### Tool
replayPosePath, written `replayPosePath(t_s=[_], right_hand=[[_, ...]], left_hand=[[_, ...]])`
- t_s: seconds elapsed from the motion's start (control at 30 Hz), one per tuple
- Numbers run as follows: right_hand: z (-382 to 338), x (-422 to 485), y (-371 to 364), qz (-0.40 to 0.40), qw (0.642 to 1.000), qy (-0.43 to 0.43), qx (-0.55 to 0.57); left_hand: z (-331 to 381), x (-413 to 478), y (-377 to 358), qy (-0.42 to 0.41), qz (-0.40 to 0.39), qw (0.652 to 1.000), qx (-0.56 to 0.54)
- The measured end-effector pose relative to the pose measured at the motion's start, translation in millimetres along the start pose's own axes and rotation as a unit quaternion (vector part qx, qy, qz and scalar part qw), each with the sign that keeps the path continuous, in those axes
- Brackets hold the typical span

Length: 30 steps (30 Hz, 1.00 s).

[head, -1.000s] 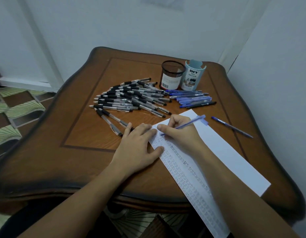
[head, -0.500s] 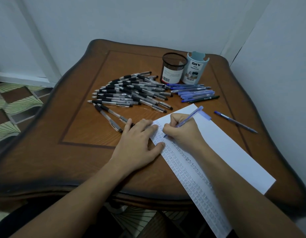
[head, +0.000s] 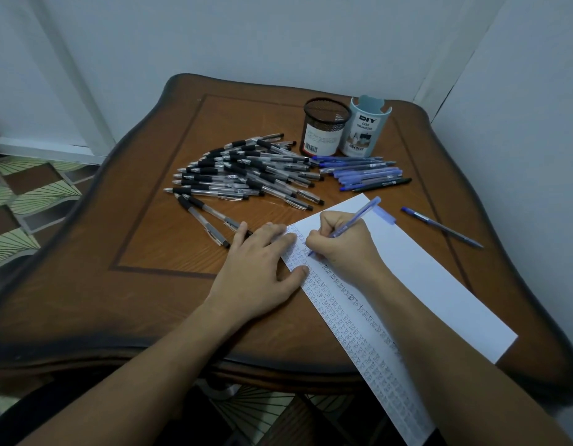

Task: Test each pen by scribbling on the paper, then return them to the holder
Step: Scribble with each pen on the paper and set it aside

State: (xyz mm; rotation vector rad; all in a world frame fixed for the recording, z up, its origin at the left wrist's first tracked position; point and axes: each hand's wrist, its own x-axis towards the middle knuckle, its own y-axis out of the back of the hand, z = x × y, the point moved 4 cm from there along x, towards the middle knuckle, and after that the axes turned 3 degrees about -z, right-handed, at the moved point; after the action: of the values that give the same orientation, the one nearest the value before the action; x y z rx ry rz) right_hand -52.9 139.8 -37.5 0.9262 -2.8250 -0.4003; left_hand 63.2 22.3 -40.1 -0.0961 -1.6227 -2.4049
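My right hand [head: 344,244] grips a blue pen [head: 359,217] with its tip down on the white paper [head: 423,278], whose left side carries rows of small scribbles. Flat on the paper's left edge lies my left hand [head: 262,268], fingers spread, holding the sheet down. A pale blue cap [head: 384,215] lies on the paper beside the pen. Behind the hands is a heap of several black-grip pens [head: 246,172], and to its right a bunch of several blue pens [head: 362,172]. Two holders stand at the back: a dark mesh cup [head: 323,130] and a light blue holder [head: 364,130].
A single blue pen [head: 439,226] lies alone on the brown wooden table [head: 150,252] right of the paper. Two black-grip pens [head: 208,220] lie apart near my left hand's fingertips. White walls close the back and right sides. Patterned floor tiles show at left.
The right hand has shifted the pen tip slightly down the paper while scribbling. The left hand stays flat on the sheet. The camera has tilted a little.
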Motion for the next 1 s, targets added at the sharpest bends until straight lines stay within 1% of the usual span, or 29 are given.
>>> replayPosePath(t_s=[0.27,0.43,0.67,0.8,1.0], right_hand=[[0.6,0.1,1.1,0.000,1.000,-0.005,0.009],[0.6,1.1,0.7,0.003,1.000,-0.002,-0.012],[-0.9,0.3,1.1,-0.004,1.000,-0.005,-0.012],[-1.7,0.8,3.7,0.012,1.000,-0.002,-0.012],[-1.3,1.2,4.5,0.000,1.000,-0.012,-0.020]], left_hand=[[0.1,0.2,0.6,0.002,0.001,1.000,-0.003],[1.2,0.6,1.3,0.002,-0.005,1.000,0.001],[1.4,0.7,0.8,0.002,-0.005,1.000,0.005],[0.7,1.1,0.8,0.005,-0.010,1.000,0.009],[1.5,0.3,1.7,0.007,-0.012,1.000,0.006]])
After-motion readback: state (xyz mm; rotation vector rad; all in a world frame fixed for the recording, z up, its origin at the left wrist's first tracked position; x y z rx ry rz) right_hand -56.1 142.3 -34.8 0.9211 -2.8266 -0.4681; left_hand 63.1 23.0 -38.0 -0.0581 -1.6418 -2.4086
